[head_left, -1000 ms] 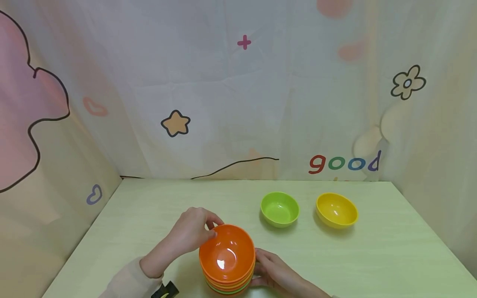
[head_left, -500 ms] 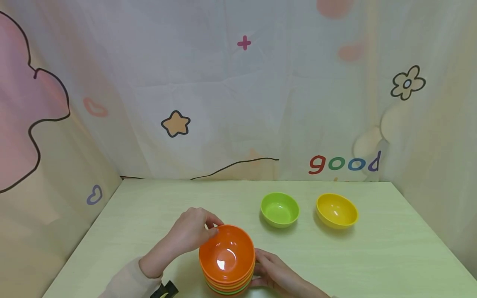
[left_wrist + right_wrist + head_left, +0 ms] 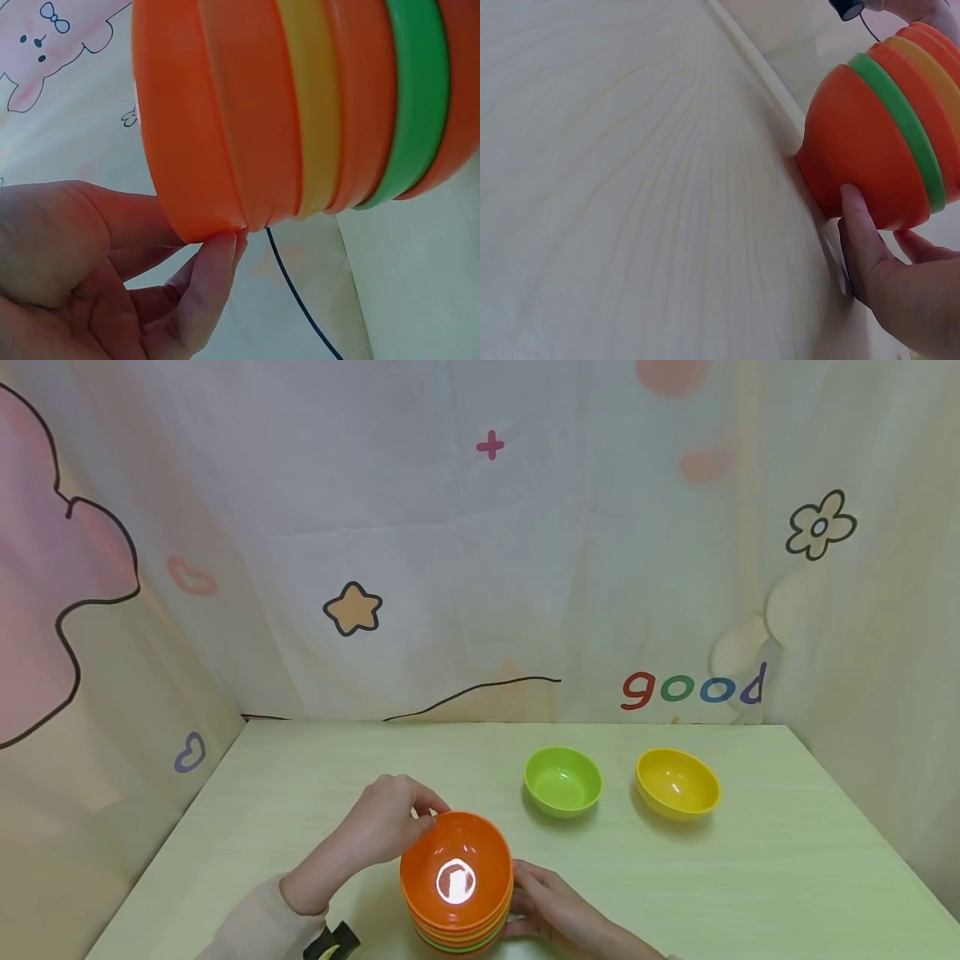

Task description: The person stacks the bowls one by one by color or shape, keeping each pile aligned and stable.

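Observation:
A stack of nested bowls, orange with one yellow and one green among them, stands near the table's front. Its top orange bowl faces up toward the head camera. At that bowl's far left rim, my left hand pinches the edge between thumb and fingers; the left wrist view shows the layered bowl sides beside the fingers. My right hand holds the stack from the right, low on its side. In the right wrist view, its fingers touch the bottom orange bowl.
A light green bowl sits behind and right of the stack. Farther right is a yellow bowl, slightly tilted. The pale table ends at a printed curtain behind and at both sides.

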`<state>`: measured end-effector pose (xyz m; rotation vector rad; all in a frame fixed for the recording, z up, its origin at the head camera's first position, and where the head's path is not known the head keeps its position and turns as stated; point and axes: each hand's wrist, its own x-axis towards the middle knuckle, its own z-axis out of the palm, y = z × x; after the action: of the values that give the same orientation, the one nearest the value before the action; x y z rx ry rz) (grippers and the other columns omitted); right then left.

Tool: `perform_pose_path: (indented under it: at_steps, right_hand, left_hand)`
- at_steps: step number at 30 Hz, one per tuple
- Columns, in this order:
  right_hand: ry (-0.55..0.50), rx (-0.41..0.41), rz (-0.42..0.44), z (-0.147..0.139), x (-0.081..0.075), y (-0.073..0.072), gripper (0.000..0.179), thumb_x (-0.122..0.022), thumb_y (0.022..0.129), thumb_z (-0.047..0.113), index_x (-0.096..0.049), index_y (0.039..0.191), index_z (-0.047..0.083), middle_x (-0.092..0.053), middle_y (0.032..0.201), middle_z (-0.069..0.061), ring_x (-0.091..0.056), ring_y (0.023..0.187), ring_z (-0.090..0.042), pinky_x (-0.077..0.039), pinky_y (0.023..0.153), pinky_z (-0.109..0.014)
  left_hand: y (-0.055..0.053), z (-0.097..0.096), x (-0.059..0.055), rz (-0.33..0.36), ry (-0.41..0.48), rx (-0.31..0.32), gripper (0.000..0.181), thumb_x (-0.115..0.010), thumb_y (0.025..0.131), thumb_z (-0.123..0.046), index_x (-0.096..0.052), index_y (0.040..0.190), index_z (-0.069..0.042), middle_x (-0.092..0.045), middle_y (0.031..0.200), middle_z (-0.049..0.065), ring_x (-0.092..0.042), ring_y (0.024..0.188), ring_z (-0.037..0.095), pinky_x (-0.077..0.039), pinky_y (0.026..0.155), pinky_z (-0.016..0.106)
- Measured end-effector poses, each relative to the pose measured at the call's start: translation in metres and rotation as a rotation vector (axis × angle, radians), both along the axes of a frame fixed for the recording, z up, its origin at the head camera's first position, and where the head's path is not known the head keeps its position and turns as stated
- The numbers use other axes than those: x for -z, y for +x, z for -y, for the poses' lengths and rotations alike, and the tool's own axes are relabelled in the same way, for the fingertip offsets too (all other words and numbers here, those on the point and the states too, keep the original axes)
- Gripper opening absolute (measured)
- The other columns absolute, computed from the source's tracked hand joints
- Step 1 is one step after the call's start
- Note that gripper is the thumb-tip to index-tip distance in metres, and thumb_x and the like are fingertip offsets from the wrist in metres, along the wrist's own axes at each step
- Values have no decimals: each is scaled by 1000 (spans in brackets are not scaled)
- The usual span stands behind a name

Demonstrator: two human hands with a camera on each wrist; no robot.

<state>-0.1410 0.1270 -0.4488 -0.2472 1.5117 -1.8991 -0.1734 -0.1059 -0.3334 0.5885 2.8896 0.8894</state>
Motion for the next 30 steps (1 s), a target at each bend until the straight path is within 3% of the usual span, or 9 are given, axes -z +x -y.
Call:
perform_pose_path:
  at_steps: [10, 30]
  right_hand:
    - [-91, -47, -47, -1, 1, 1, 63, -35, 99, 41, -25, 142, -4, -44, 137, -20, -55, 113, -22, -50, 89, -37]
    - [-83, -60, -35, -1, 3, 2, 62, -35, 99, 42, -27, 142, -2, -44, 137, -20, -55, 114, -24, -50, 89, -37]
  left_hand:
    - [-3, 0, 3, -9, 2, -5, 20, -64, 79, -1, -75, 84, -17, -59, 67, -6, -47, 62, 13, -40, 49, 24]
    - [-3, -1, 6, -4, -31, -11, 15, -67, 79, -5, -75, 84, -17, -59, 68, -6, -48, 63, 12, -40, 52, 24]
